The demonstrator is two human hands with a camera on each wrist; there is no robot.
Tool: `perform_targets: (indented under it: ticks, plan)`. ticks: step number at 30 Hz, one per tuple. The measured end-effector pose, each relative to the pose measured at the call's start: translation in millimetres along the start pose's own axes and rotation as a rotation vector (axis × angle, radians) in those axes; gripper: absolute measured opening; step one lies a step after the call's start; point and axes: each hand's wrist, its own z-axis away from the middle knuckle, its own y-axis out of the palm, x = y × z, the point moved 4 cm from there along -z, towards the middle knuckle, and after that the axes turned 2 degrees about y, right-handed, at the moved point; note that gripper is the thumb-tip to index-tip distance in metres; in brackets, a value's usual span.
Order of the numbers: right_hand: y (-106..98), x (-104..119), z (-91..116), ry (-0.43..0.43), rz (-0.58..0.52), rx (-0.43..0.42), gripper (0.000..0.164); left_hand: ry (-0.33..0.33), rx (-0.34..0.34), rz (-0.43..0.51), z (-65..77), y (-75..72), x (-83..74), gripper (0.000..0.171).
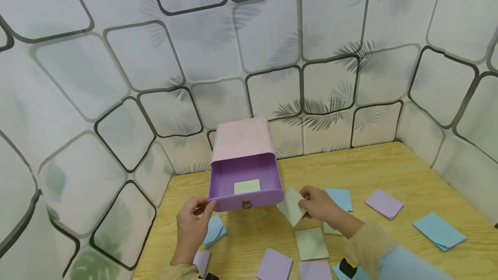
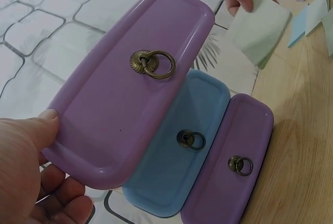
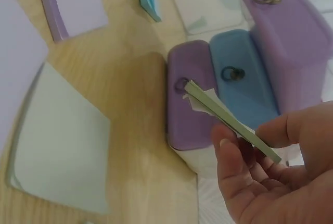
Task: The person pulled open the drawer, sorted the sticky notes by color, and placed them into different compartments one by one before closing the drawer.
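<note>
A small chest of drawers with a pink top (image 1: 244, 137) stands against the wall, its top purple drawer (image 1: 229, 204) pulled out. Inside that drawer lies a pale green note pad (image 1: 247, 186). My left hand (image 1: 192, 230) pinches the drawer's left front corner, thumb on the front panel and fingers curled beneath in the left wrist view. To the right of the drawer, my right hand (image 1: 320, 204) holds another pale green note pad (image 3: 234, 122) between thumb and fingers. Seen edge-on in the right wrist view, this pad has a loose sheet sticking out.
Below the open drawer are a blue drawer (image 2: 177, 140) and a purple drawer (image 2: 229, 166), both closed, with ring pulls. Several note pads lie about the wooden table (image 1: 373, 163), among them a green pad (image 1: 312, 244), a purple pad (image 1: 384, 204) and a blue pad (image 1: 439, 231).
</note>
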Motion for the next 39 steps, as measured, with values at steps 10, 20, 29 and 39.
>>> perform_targets:
  ticks: [10,20,29,39]
  plan:
    - [-48.8,32.8,7.4,-0.215,0.200,-0.116,0.026,-0.009,0.040,0.027,-2.9,-0.3,21.1,0.010]
    - [-84.0,80.4,18.6,-0.402,0.350,-0.262,0.031,-0.032,0.042,0.026,0.6,4.0,21.0,0.012]
    - [-80.7,123.0,10.4,-0.549,0.384,-0.285,0.029,-0.001,0.041,0.049,-1.9,-0.6,24.6,0.009]
    - [-60.0,150.5,1.4,-0.583,0.388,-0.237,0.031,-0.057,0.038,0.040,-1.2,-0.5,21.7,0.010]
